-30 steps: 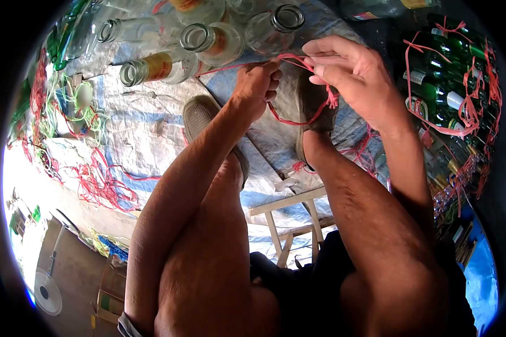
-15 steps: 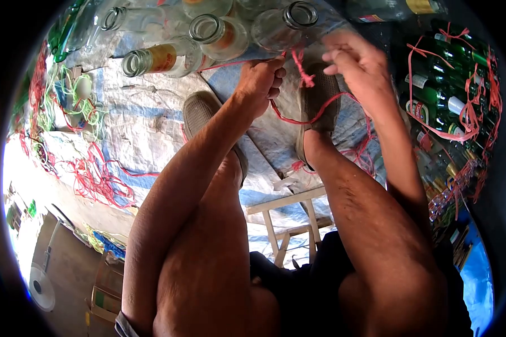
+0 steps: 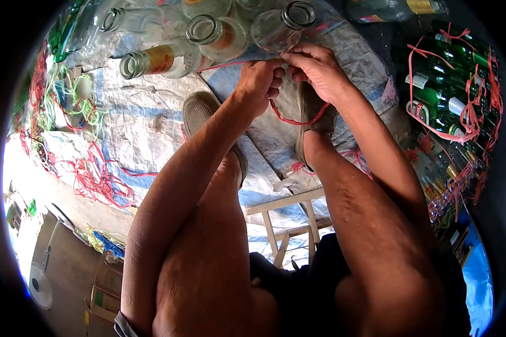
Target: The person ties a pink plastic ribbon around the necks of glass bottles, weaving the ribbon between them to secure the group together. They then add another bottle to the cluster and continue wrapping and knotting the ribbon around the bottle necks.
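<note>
Red twine (image 3: 298, 121) runs along the near side of a group of clear glass bottles (image 3: 224, 39) and hangs in a loop below the hands. My left hand (image 3: 260, 81) is closed in a fist round the twine, just below the bottles. Beside it my right hand (image 3: 315, 67) pinches at the twine, thumb and forefinger touching near the left fist; the exact strand is hidden. One bottle with an orange label (image 3: 161, 59) lies tilted to the left, its mouth toward the lower left.
Green bottles (image 3: 433, 95) bound with pink twine lie at the right. Tangled red twine (image 3: 98, 180) and green twine (image 3: 87, 106) are on the woven sheet (image 3: 135, 123) at left. A wooden stool frame (image 3: 287, 203) stands between the legs, behind the shoes (image 3: 199, 112).
My right hand has moved left and down to meet my left hand, and its fingers have closed together. The knotted twine end beside the bottles is now hidden. My left hand stays in place.
</note>
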`<state>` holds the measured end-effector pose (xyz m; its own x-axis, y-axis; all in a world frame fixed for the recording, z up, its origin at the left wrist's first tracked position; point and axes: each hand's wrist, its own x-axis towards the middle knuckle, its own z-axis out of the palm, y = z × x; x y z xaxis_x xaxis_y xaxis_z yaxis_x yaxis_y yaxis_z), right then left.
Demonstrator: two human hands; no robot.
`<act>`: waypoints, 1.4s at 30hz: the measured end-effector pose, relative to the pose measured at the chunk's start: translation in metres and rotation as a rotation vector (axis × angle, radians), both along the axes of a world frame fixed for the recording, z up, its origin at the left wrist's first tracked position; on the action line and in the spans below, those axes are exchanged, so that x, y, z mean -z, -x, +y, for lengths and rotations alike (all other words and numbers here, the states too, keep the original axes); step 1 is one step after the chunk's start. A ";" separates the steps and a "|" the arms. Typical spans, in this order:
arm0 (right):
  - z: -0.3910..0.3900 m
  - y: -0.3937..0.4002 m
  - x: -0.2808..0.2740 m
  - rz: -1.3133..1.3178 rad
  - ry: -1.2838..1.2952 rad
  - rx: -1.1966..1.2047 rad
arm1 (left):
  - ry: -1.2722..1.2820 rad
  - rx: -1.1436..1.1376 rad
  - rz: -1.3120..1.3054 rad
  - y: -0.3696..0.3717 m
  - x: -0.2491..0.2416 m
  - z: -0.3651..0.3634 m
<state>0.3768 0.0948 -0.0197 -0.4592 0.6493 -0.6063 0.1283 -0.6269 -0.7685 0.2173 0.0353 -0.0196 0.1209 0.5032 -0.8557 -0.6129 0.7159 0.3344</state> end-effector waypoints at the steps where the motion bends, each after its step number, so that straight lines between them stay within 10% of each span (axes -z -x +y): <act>1: 0.000 0.000 0.001 0.010 0.016 0.013 | 0.000 -0.007 0.009 -0.001 -0.002 0.000; 21: -0.001 -0.008 -0.003 0.061 0.157 0.024 | 0.075 -0.035 0.060 -0.005 0.003 0.006; 31: -0.002 -0.009 0.016 -0.367 -0.788 -0.430 | 0.059 0.071 0.077 0.000 0.000 0.007; 42: 0.018 -0.063 -0.020 -0.843 -0.858 -0.602 | 0.033 0.075 0.117 0.000 0.002 0.004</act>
<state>0.4402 0.1133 0.0004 -0.4963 0.7945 -0.3499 0.8365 0.3298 -0.4376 0.2172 0.0398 -0.0219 0.0561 0.4678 -0.8821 -0.5152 0.7703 0.3758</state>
